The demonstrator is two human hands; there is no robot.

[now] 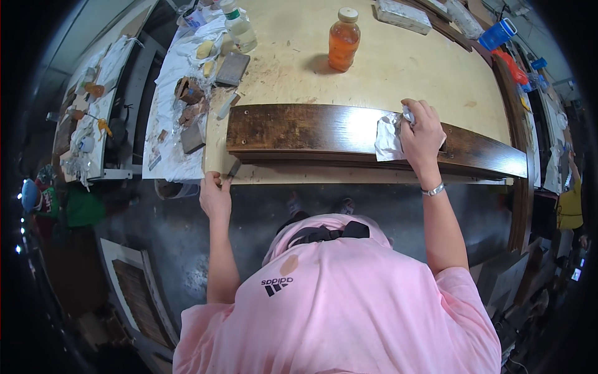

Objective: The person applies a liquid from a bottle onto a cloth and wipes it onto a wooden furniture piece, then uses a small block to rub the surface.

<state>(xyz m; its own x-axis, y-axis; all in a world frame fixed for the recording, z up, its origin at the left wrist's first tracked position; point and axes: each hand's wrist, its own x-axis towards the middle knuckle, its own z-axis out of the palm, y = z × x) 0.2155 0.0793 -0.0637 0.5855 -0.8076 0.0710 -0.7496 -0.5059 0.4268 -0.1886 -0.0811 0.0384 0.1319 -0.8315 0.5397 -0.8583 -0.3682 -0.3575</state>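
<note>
A long dark-brown varnished wood board (293, 128) lies across the near part of the light tabletop. Glare brightens its middle, and its left end looks patchy and worn. My right hand (423, 134) is closed on a crumpled white wipe, either paper or cloth, (389, 141) and presses it against the board right of the middle. Past the board's left end, my left hand (215, 196) is at the table's front edge. Its fingers are pinched around a thin dark-grey strip (234, 167), whose kind I cannot make out.
A capped bottle of amber liquid (344, 40) stands beyond the board. Grey blocks (233, 68), a clear bottle (240, 28) and debris lie at the left on white sheeting. Dark wood lengths (519, 124) run along the right edge, near a blue container (497, 34).
</note>
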